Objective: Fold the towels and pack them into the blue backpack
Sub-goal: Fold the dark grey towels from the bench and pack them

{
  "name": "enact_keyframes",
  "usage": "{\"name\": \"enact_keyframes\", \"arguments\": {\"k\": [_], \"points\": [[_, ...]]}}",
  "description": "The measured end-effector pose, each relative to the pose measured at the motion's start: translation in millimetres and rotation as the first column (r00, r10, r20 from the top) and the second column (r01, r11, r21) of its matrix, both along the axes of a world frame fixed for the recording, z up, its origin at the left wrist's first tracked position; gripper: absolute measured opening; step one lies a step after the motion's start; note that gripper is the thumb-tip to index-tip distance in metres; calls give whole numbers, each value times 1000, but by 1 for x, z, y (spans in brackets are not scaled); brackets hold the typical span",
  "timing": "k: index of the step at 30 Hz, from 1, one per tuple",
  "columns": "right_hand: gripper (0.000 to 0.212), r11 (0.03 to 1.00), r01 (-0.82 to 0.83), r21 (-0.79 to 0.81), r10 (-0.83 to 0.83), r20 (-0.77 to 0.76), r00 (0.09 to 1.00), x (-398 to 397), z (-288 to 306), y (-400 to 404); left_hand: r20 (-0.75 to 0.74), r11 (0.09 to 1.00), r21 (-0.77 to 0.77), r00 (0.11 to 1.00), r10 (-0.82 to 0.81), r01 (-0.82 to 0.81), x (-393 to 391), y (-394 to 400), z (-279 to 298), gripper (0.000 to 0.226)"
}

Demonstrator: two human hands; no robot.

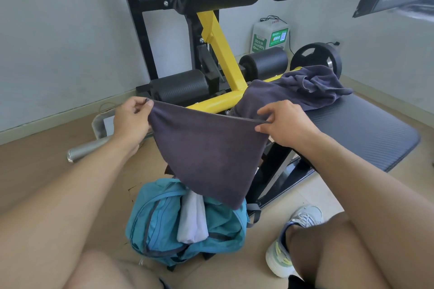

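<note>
1. Your left hand (131,112) and right hand (279,122) each pinch a top corner of the dark towel (206,150), which hangs above the open blue backpack (159,220) on the floor.
2. A second towel (312,84) lies crumpled on the bench (366,134).
3. Risk: the held towel trails back toward the bench, so pulling may drag it.
4. Risk: the hanging point may fold skewed.

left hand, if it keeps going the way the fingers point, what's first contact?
Left hand pinches the dark towel, fingers pointing right. Beyond the towel edge, probably the right hand; depth unclear.
</note>
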State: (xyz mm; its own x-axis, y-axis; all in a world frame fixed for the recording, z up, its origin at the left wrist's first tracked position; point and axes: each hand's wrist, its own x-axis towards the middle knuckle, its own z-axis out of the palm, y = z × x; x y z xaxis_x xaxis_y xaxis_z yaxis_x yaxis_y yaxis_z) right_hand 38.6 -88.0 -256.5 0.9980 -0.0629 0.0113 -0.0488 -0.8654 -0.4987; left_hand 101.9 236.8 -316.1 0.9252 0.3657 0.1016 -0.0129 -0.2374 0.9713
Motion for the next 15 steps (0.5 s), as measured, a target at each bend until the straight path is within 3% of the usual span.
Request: {"name": "enact_keyframes", "arguments": {"k": [3, 6, 9, 15], "points": [[9, 995, 75, 70, -88, 219, 972, -1, 6, -2, 45, 995, -15, 994, -100, 101, -2, -6, 3, 13], [9, 907, 127, 402, -300, 403, 864, -4, 14, 0, 59, 988, -49, 988, -144, 147, -5, -19, 12, 10], [12, 814, 137, 564, -402, 378, 834, -4, 14, -1, 19, 991, -58, 992, -122, 123, -6, -25, 12, 10], [12, 860, 154, 487, -320, 279, 906, 2, 5, -10, -78, 959, -193, 971, -225, 207, -12, -26, 8, 10]]}}
